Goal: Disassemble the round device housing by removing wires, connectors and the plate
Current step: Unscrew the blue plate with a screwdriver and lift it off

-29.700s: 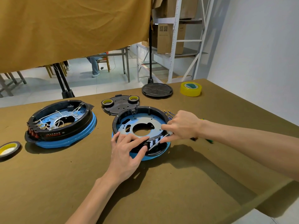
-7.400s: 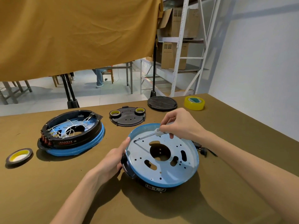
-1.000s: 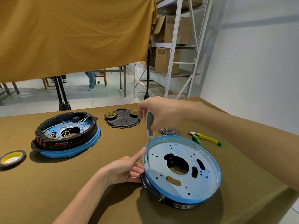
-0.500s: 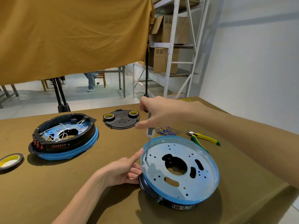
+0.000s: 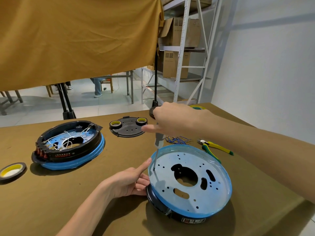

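1. The right hand (image 5: 172,120) grips the handle of a screwdriver (image 5: 157,147) from above and holds it nearly upright; the hand is motion-blurred, with 1 finger stretched out to the left.
2. The screwdriver's tip meets the left part of the pale blue plate (image 5: 189,178), close to its rim.
3. The left hand (image 5: 129,181) rests against the left side of the round device housing (image 5: 163,206), its index finger pointing up along the blue rim and the other fingers laid on the black wall; it is not clenched round anything.
4. The housing lies upside down at the near right of the table (image 5: 51,198), with the plate facing up.
5. Just beyond it lie loose blue wires (image 5: 177,140) and yellow-and-green pliers (image 5: 214,147).
6. A second housing (image 5: 68,143), with white wires inside, sits at the far left.
7. A black cover (image 5: 127,127) bearing 2 small tape rolls lies at the far centre.
8. A flat tape roll (image 5: 12,171) lies at the left edge.
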`<action>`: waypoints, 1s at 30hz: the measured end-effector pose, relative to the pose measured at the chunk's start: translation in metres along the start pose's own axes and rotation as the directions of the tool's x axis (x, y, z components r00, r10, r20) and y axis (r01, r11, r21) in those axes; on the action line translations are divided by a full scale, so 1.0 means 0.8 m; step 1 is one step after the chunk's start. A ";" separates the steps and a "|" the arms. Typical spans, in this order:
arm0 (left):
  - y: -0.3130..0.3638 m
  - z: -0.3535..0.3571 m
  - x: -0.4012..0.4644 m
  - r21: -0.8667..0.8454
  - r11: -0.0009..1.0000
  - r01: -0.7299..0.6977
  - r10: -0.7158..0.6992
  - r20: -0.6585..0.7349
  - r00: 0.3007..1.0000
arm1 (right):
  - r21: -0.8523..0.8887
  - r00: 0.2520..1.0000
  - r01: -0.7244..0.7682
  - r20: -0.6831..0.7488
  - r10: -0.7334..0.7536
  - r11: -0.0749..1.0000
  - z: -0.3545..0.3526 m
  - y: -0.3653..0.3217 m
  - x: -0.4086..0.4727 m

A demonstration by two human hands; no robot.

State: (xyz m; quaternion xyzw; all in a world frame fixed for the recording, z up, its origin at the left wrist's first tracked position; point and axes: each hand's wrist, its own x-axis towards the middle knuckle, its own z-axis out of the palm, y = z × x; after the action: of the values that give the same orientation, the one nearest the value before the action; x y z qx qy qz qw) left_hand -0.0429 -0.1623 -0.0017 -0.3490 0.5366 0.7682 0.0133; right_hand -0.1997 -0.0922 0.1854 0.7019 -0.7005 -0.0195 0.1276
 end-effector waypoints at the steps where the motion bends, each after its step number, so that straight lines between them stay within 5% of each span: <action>1: 0.001 0.001 0.000 0.003 1.000 0.005 -0.005 -0.005 1.000 | 0.033 1.000 0.018 0.014 -0.019 0.999 0.000 0.001 0.002; 5: 0.001 0.001 -0.001 -0.004 1.000 0.010 -0.010 -0.028 1.000 | 0.353 0.971 0.087 0.179 -0.159 0.931 -0.013 0.009 -0.001; 7: 0.001 0.001 -0.001 -0.007 1.000 0.008 -0.008 -0.016 1.000 | 0.304 0.976 0.059 0.184 -0.120 0.951 -0.012 0.007 -0.003; 11: 0.003 0.002 -0.003 0.003 1.000 0.003 -0.003 -0.020 1.000 | -0.025 0.999 0.027 -0.026 -0.028 0.999 0.001 -0.002 -0.001; 16: 0.001 0.002 -0.003 -0.003 1.000 0.006 -0.006 -0.020 1.000 | 0.387 0.962 0.095 0.202 -0.185 0.917 -0.017 0.006 -0.001; 21: 0.002 0.001 -0.003 0.011 1.000 0.013 -0.012 -0.029 1.000 | -0.026 0.999 0.035 0.001 -0.035 0.999 -0.001 -0.002 0.000; 27: 0.002 0.000 -0.001 -0.005 1.000 0.015 -0.015 -0.009 1.000 | 0.388 0.957 0.107 0.211 -0.201 0.916 -0.023 0.007 -0.005; 30: 0.002 -0.001 -0.001 -0.016 1.000 0.021 -0.021 0.001 1.000 | 0.169 0.985 0.062 0.151 -0.088 0.984 -0.014 0.000 -0.009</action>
State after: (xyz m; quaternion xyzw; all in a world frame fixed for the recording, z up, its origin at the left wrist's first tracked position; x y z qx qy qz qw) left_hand -0.0427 -0.1635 -0.0004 -0.3543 0.5268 0.7724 0.0187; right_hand -0.1976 -0.0831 0.1954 0.7323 -0.6805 -0.0223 0.0130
